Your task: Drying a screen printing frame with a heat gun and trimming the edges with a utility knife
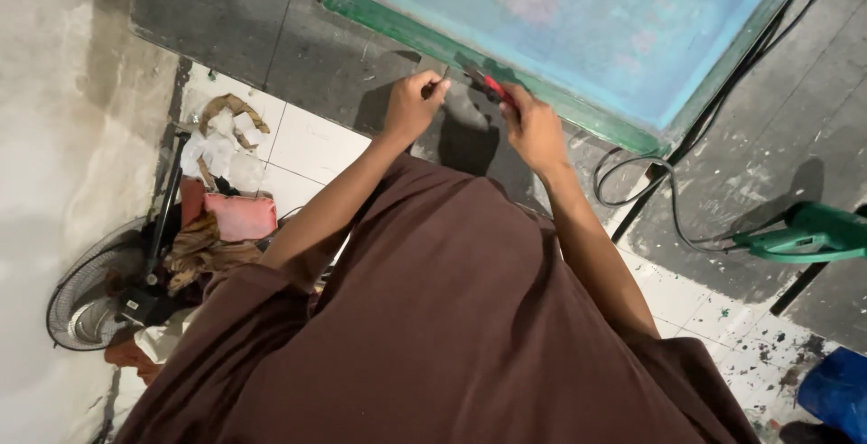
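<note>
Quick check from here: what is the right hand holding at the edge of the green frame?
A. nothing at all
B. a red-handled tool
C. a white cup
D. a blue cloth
B. The right hand grips a red-handled tool against the green frame, while the left hand pinches something thin beside it.

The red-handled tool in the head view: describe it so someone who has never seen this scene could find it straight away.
Start at the big green-framed screen with its blue mesh lying on the dark table. At the frame's near edge, the right hand grips a small red-handled tool, opposite the left hand. It is the only red thing on the table; the other tool, green with a black cable, lies far right.
</note>
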